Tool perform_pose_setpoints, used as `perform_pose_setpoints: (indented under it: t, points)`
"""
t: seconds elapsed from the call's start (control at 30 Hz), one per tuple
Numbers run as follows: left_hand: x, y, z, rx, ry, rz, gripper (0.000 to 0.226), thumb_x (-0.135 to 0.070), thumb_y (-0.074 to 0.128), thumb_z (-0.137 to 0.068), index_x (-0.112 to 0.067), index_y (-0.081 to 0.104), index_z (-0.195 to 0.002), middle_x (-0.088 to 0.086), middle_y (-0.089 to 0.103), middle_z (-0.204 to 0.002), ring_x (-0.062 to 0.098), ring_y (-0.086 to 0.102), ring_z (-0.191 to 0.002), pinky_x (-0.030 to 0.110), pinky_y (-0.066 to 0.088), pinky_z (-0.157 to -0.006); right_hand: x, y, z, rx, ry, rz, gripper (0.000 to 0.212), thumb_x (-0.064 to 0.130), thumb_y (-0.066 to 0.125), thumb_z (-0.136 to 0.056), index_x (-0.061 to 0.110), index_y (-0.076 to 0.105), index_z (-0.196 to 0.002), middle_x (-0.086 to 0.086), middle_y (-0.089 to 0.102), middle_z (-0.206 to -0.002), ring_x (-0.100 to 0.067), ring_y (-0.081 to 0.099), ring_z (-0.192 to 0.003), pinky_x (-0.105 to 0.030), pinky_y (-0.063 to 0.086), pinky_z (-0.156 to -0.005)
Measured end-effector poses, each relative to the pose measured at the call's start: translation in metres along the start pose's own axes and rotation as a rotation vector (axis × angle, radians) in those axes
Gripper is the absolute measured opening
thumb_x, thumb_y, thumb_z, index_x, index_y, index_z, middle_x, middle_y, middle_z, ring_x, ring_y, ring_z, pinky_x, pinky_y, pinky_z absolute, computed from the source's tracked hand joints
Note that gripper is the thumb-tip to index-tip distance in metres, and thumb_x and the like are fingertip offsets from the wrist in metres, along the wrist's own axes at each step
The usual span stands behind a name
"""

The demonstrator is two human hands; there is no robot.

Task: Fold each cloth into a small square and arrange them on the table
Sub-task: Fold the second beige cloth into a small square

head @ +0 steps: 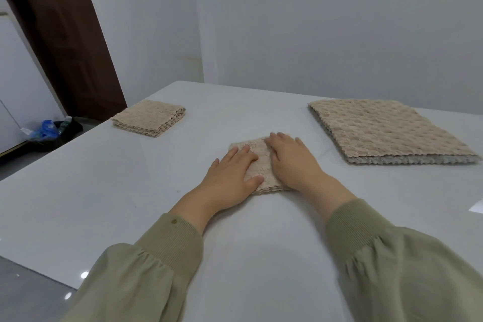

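A small folded beige cloth (pixel 257 150) lies in the middle of the white table (pixel 104 191). My left hand (pixel 230 175) presses flat on its left half, fingers straight. My right hand (pixel 290 159) lies flat on its right half, covering most of it. At the far left sits a folded beige cloth square (pixel 150 117), made of several layers. At the right lies a stack of larger unfolded beige cloths (pixel 386 131) with a grey layer at the bottom.
The table's left edge drops to a grey floor (pixel 28 293). A dark bin with blue plastic (pixel 49 131) stands on the floor by a brown door (pixel 65 34). A white wall stands behind the table. A white paper corner (pixel 477 206) shows at the right edge.
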State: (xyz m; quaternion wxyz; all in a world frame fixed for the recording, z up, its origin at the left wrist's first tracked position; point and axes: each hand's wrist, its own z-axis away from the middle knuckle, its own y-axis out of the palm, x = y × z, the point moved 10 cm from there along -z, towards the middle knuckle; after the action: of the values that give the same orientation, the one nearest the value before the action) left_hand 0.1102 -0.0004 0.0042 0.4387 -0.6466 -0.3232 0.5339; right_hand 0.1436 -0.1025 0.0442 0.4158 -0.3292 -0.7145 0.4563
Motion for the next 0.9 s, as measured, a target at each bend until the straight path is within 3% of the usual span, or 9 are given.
perform_pose_setpoints:
  t: [0.07, 0.17, 0.23, 0.33, 0.73, 0.9]
  points:
    - [0.000, -0.008, -0.002, -0.067, 0.003, 0.108, 0.048, -0.046, 0.047, -0.092, -0.025, 0.040, -0.135, -0.008, 0.031, -0.149, 0.012, 0.022, -0.140, 0.040, 0.021, -0.114, -0.014, 0.021, -0.003, 0.160, 0.053, 0.042, 0.047, 0.024, 0.023, -0.100, 0.020, 0.026, -0.147, 0.000, 0.021, -0.156, -0.016, 0.014, -0.144, -0.046, 0.008, -0.116]
    - [0.014, -0.033, -0.004, -0.272, -0.045, 0.455, 0.020, -0.031, 0.046, -0.096, -0.022, 0.055, -0.111, -0.006, 0.057, -0.116, 0.011, 0.052, -0.111, 0.026, 0.040, -0.089, -0.021, 0.027, -0.001, 0.188, 0.067, 0.044, 0.049, 0.027, 0.021, -0.101, 0.023, 0.019, -0.149, 0.003, 0.014, -0.158, -0.014, 0.008, -0.145, -0.048, 0.006, -0.117]
    - [0.036, -0.044, -0.008, -0.376, -0.143, 0.592, 0.017, -0.020, 0.048, -0.095, -0.021, 0.057, -0.109, -0.006, 0.058, -0.113, 0.009, 0.052, -0.106, 0.022, 0.037, -0.085, -0.020, 0.026, -0.001, 0.181, 0.065, 0.033, 0.049, 0.027, 0.020, -0.101, 0.023, 0.018, -0.149, 0.004, 0.013, -0.158, -0.013, 0.007, -0.145, -0.048, 0.006, -0.117]
    - [0.057, -0.045, -0.022, -0.363, -0.223, 0.576, 0.028, -0.015, 0.056, -0.089, -0.024, 0.059, -0.115, -0.007, 0.060, -0.116, 0.008, 0.052, -0.108, 0.021, 0.035, -0.088, -0.022, 0.028, -0.001, 0.176, 0.081, 0.014, 0.048, 0.027, 0.020, -0.100, 0.024, 0.019, -0.149, 0.004, 0.014, -0.158, -0.013, 0.007, -0.145, -0.046, 0.006, -0.117]
    - [0.055, -0.049, -0.044, -0.272, -0.131, 0.453, 0.022, -0.007, 0.060, -0.083, -0.024, 0.071, -0.093, -0.008, 0.068, -0.095, 0.008, 0.061, -0.091, 0.021, 0.045, -0.083, -0.021, 0.027, -0.002, 0.147, 0.085, -0.029, 0.047, 0.026, 0.022, -0.100, 0.025, 0.022, -0.148, 0.005, 0.017, -0.157, -0.013, 0.010, -0.145, -0.045, 0.012, -0.117]
    - [0.059, -0.056, -0.048, -0.328, -0.130, 0.401, 0.016, -0.008, 0.063, -0.082, -0.021, 0.072, -0.079, -0.007, 0.069, -0.083, 0.008, 0.060, -0.081, 0.016, 0.043, -0.071, -0.022, 0.028, -0.002, 0.155, 0.087, -0.030, 0.048, 0.026, 0.022, -0.100, 0.025, 0.021, -0.148, 0.005, 0.016, -0.157, -0.013, 0.009, -0.145, -0.044, 0.011, -0.118]
